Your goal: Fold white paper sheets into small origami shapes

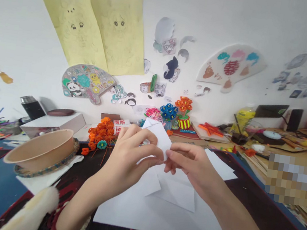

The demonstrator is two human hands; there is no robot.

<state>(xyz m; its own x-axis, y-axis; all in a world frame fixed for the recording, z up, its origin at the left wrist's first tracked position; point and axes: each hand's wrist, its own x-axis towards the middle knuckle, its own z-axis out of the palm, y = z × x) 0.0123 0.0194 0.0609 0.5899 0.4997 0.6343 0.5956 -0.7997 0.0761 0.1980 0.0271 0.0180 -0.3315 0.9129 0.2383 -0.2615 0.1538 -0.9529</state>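
A small folded piece of white paper [164, 137] is held up above the desk between both hands. My left hand [133, 152] pinches its lower edge with thumb and forefinger, the other fingers curled behind. From the other side my right hand [188, 160] grips the lower right corner, thumb on top. The fingertips of the two hands nearly meet. Below them lie white paper sheets [183, 227] on a dark mat, with folded paper pieces [178, 193] on top. The paper's lower left part is hidden behind my left hand.
At left stand a round beige bowl [41, 148] and a black thermos [32, 107]. Orange pipe-cleaner flowers [101, 134] lie behind my left hand. A potted orange flower [183, 108] stands near the wall. At right are a yellow bottle [243, 119] and a cup of dark liquid [239, 137].
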